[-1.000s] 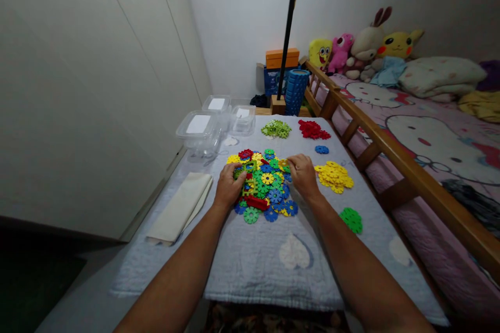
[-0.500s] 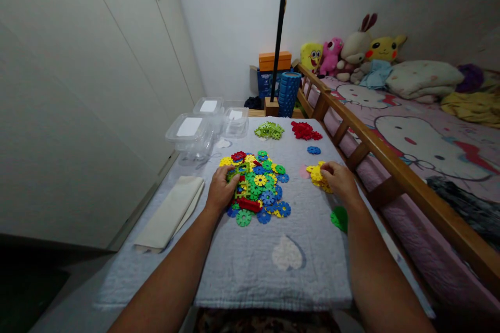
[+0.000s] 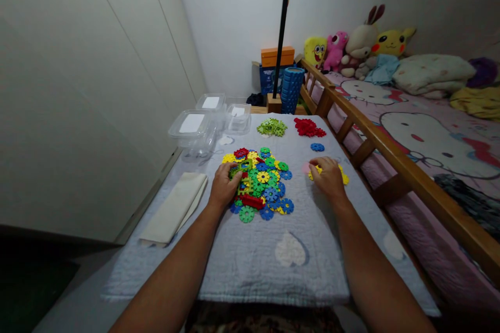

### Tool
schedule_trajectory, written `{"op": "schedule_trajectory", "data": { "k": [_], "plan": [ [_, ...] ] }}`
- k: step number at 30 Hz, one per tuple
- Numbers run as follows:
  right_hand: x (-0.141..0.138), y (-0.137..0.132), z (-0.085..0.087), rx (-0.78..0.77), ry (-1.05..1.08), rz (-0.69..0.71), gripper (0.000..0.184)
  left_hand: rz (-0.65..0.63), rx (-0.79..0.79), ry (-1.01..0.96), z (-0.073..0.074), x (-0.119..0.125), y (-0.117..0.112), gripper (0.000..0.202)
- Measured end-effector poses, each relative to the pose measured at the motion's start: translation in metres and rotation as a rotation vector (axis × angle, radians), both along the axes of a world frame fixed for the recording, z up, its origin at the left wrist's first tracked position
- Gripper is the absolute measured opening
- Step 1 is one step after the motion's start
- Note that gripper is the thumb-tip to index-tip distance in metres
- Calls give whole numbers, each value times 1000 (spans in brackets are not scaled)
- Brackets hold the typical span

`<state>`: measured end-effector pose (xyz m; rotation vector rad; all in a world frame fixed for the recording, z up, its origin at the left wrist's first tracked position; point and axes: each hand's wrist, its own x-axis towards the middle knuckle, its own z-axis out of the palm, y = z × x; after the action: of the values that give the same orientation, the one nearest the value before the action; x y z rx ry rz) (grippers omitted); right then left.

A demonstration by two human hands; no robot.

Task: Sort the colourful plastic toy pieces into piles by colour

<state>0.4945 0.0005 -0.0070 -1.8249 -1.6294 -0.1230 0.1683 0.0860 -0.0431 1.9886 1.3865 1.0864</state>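
A mixed pile of flat plastic snowflake pieces (image 3: 262, 182) in yellow, green, blue and red lies mid-table on a grey quilted cloth (image 3: 273, 270). My left hand (image 3: 223, 188) rests on the pile's left edge, fingers curled round green pieces there. My right hand (image 3: 327, 177) lies palm down on a small pile of yellow pieces (image 3: 344, 178) to the right, fingers bent and close together; what is under them is hidden. Farther back are a light green pile (image 3: 272, 127), a red pile (image 3: 308, 127) and a few blue pieces (image 3: 317, 147).
Clear plastic containers (image 3: 194, 129) stand at the back left. A folded beige cloth (image 3: 174, 209) lies left of the pile. A wooden bed rail (image 3: 390, 151) runs along the table's right side. A black pole (image 3: 282, 31) and a blue roller (image 3: 292, 88) stand behind.
My right hand left the mixed pile and moved right onto the yellow pile, then drew slightly back toward the middle. My left hand stayed on the mixed pile.
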Motion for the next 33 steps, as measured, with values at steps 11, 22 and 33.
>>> {"op": "schedule_trajectory", "data": {
  "k": [11, 22, 33],
  "plan": [
    [-74, 5, -25, -97, -18, 379, 27, 10, -6, -10, 6, 1, -3, 28],
    [-88, 9, -27, -160, -41, 318, 32, 7, -3, -5, 2, 0, -1, 27],
    [-80, 10, -21, -45, 245, 253, 9, -9, 5, 12, 2, 0, 0, 26]
  ]
}}
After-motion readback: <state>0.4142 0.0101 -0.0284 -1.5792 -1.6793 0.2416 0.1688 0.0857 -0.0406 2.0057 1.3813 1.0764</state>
